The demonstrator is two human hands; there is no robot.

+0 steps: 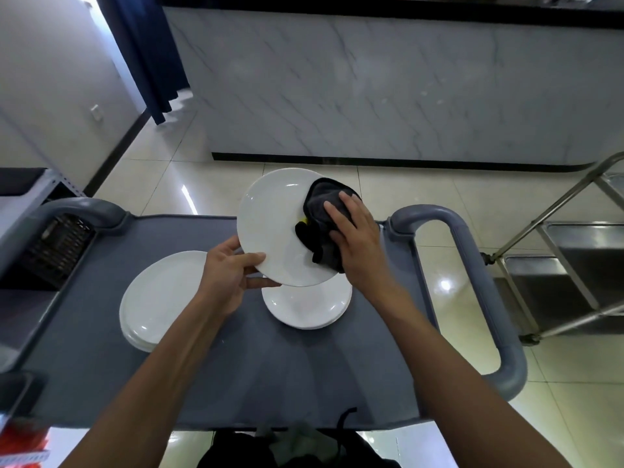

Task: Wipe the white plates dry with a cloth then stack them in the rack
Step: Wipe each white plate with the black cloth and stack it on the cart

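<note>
Left hand (229, 270): pinches the near-left rim of the held plate (273, 228); thumb on the upper face, fingers curled beneath, grip closed on the rim.
Right hand (354, 238): fingers spread almost flat, pressing the dark cloth (320, 228) against the plate's right side; palm over the cloth.
Held plate: white, tilted, lifted above the grey cart top (236, 373).
Cloth: bunched, dark grey; a small yellow patch shows at its left edge.
Left stack (158, 298): white plates resting on the cart top, partly behind the left forearm.
Centre stack (305, 307): white plates directly under the held plate, on the cart top.
Metal rack (567, 251): stands right of the cart, apart from both hands.
</note>
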